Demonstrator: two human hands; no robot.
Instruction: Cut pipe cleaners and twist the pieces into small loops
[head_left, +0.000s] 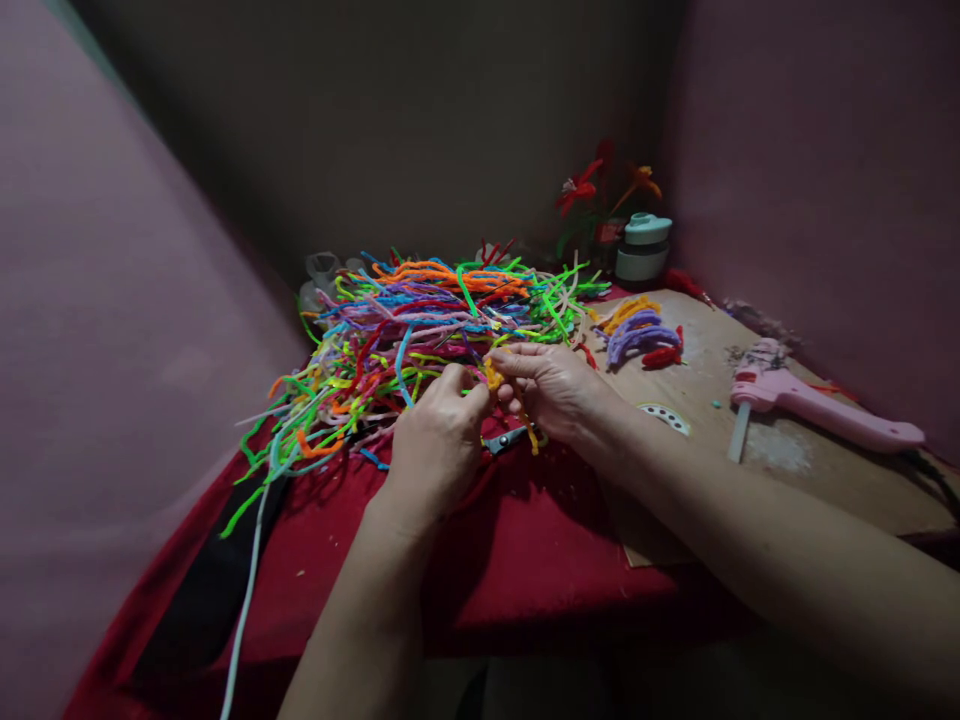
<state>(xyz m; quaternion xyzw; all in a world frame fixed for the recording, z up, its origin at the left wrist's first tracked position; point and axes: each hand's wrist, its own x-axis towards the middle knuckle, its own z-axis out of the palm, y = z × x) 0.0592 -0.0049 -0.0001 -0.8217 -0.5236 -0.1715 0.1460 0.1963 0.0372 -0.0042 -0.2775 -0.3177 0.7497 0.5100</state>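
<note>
hands: 2 on 1 yellow pipe cleaner [493,376] | glue gun [817,405]: 1

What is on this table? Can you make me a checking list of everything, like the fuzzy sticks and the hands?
Surface: red cloth with a brown board on its right part.
Job's things: yellow pipe cleaner pinched between both hands; big many-coloured pipe cleaner pile behind them.
Clutter: pink glue gun on the board; small sorted bundles; scissors partly hidden under the hands; teal-lidded jar; pipe cleaner flowers.
Grippers: left hand and right hand both closed on the yellow piece.
Cables: white cord running off the front edge.
Surroundings: pink walls, dim corner.
</note>
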